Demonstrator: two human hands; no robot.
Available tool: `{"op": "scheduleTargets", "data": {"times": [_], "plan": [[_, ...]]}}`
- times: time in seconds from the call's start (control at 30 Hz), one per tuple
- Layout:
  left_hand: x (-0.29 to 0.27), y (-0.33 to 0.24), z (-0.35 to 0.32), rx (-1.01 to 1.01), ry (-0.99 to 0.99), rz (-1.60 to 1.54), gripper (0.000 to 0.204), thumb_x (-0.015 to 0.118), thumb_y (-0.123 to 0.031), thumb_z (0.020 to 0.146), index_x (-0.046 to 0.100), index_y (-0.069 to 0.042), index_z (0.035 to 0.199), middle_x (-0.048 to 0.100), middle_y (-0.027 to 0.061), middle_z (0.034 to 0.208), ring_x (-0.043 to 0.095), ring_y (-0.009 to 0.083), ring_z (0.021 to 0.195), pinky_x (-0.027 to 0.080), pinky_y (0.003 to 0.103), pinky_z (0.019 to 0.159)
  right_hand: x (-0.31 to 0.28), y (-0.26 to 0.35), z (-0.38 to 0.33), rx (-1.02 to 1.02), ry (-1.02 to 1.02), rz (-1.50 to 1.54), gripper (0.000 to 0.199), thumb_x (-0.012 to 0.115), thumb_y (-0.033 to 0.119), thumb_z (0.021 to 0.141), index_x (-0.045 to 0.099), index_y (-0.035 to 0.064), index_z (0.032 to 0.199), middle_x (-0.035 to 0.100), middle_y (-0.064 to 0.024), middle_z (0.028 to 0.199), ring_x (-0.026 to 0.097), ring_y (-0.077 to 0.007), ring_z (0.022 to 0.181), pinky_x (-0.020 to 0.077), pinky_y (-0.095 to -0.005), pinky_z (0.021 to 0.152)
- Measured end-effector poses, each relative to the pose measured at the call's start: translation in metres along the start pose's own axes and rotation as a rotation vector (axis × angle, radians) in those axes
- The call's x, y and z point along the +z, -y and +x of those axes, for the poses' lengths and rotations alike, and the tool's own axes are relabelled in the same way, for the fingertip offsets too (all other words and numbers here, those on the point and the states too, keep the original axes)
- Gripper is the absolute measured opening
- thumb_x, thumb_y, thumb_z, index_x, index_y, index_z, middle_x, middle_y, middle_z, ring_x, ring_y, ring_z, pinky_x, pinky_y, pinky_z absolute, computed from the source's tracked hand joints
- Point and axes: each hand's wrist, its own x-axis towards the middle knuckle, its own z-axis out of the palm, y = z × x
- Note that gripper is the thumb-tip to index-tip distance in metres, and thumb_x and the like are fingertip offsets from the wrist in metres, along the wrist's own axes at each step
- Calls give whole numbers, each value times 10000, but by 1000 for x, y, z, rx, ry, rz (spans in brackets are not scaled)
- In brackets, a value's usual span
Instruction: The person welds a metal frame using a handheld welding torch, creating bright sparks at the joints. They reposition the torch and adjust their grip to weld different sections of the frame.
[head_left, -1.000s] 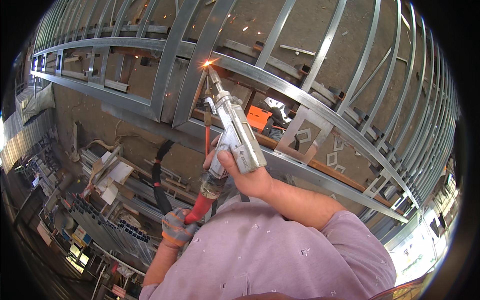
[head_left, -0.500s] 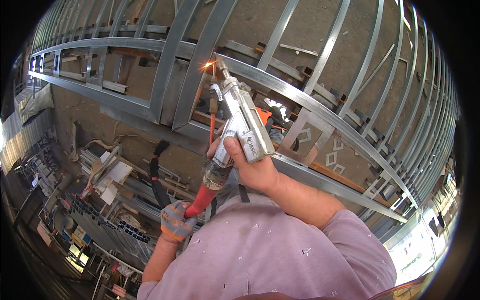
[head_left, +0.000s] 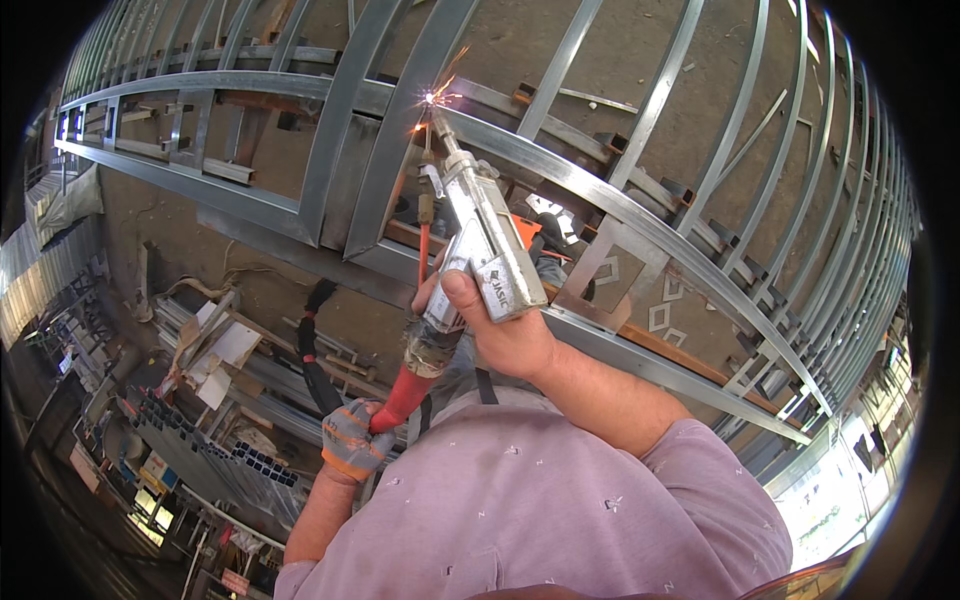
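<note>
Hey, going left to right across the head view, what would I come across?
Corrugated sheet, bundle of square metal tubes, gloved left hand, handheld welding torch, diamond-shaped metal frames.

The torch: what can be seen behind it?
Behind the torch, an orange piece shows at its right edge; a metal rail shows on both sides. What the torch and right hand cover cannot be seen.

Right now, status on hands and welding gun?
Bare right hand gripping welding gun. Gloved left hand on red cable sleeve. Sparks at tip, by metal frame. Orange tube alongside.
</note>
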Motion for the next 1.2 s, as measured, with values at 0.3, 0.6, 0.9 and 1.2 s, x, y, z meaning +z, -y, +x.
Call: {"op": "scheduleTargets", "data": {"times": [0.3,0.6,0.9,1.2], "plan": [[-2,-4,3,7,3,12,185,786,-126,803,732,-104,978,743,114,899,747,384,792,613,477,703,3,0,0,3,-18,24,369,584,356,1229,610,17,1373,770,-87,1086,720,-168,1028,588,-353,910],[6,7,-5,53,-14,18,234,785,-105,788,721,-100,1012,742,121,907,724,398,775,601,488,689,4,6,1,12,-33,44,383,591,360,1226,599,15,1392,770,-89,1081,717,-164,1020,590,-350,896],[6,7,-6,28,-22,-27,235,779,-98,783,719,-91,1010,733,130,895,715,399,760,583,499,667,7,4,-1,38,-34,16,386,594,354,1225,585,12,1403,775,-88,1072,727,-168,1027,603,-357,912],[1,7,-3,12,17,-89,267,795,-139,768,740,-87,1024,738,130,891,731,404,768,595,502,693,11,4,-1,56,-64,32,351,631,343,1213,628,26,1363,766,-39,1045,695,-132,977,593,-335,873]]}}
